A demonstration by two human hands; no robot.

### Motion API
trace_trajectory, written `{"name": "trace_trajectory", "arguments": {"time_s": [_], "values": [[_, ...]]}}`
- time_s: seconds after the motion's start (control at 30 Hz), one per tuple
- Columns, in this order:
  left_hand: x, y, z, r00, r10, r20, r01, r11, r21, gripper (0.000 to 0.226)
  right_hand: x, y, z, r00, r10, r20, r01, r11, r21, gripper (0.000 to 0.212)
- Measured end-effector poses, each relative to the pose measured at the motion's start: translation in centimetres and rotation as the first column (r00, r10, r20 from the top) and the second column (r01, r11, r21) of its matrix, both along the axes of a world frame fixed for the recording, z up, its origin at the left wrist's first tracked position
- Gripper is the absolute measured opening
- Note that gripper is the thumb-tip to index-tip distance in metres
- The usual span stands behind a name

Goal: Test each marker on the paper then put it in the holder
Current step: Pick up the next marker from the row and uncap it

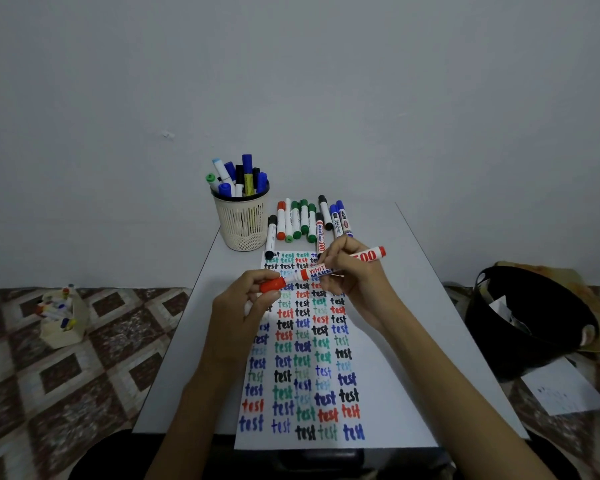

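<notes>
Roughly midway, we judge: our left hand (pixel 243 306) pinches the cap (pixel 272 285) of the red marker (pixel 368 255), our right hand (pixel 354 282) grips its barrel over the paper (pixel 381 420); the far-left holder (pixel 241 223) is part-filled, and a row of markers (pixel 303 220) waits right of it.

White worktop (pixel 413 306), narrow, far end against the wall. Long sheet of paper (pixel 388 393) runs lengthwise down the middle. It's covered in rows of "test" in black, blue, green and red, and its near end seems to overhang the near edge a bit. Cream mesh holder (pixel 242 223) stands upright at the far-left corner, packed with capped markers - blue, black, green, light blue. Just right of it, past the paper's far end, is a row of loose markers (pixel 305 220) lying side by side, roughly parallel - red, green, black and blue caps. One black-capped marker (pixel 271 237) lies between holder and row, its near end on the paper's far-left corner.
</notes>
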State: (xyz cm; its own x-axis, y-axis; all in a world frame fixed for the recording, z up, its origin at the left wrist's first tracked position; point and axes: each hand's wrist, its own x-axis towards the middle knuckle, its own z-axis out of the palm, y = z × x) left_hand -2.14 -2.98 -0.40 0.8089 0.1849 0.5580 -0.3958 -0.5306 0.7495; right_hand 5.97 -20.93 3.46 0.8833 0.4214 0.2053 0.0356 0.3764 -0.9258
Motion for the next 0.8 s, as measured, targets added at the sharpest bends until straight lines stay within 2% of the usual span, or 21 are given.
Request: {"name": "trace_trajectory", "arguments": {"time_s": [0.27,0.43,0.5,0.57,0.6,0.7,0.8], "values": [[-0.2,0.1,0.1,1.0,0.001,-0.017,-0.003,0.996,-0.092,0.018,-0.5,-0.4,0.2,0.99,0.079,-0.119,-0.082,0.996,-0.02,0.021],[-0.4,0.1,0.3,0.999,0.001,-0.042,-0.011,0.974,-0.228,0.015,-0.2,-1.0,0.5,0.966,0.171,-0.195,-0.17,0.985,0.024,0.017],[-0.4,0.2,0.3,0.999,0.001,-0.046,-0.013,0.969,-0.247,0.018,0.1,-1.7,0.7,0.986,0.115,-0.118,-0.131,0.982,-0.136,0.016],[-0.5,0.2,0.3,0.999,0.004,-0.049,-0.016,0.968,-0.252,0.021,0.3,-2.1,0.2,0.995,0.098,0.016,-0.085,0.924,-0.374,0.017],[-0.5,0.2,0.3,0.999,0.002,-0.051,-0.014,0.971,-0.239,0.022,0.3,-2.0,-0.1,0.992,0.116,0.045,-0.085,0.893,-0.442,0.02],[-0.7,0.2,0.3,0.999,-0.006,-0.047,-0.001,0.988,-0.154,0.026,0.1,-1.0,-1.4,0.976,0.175,0.131,-0.089,0.865,-0.494,0.019],[-0.6,0.3,0.3,1.0,-0.003,-0.018,0.001,0.996,-0.094,0.023,0.3,-0.4,-2.1,0.971,0.163,0.176,-0.061,0.875,-0.48,0.014]]}}
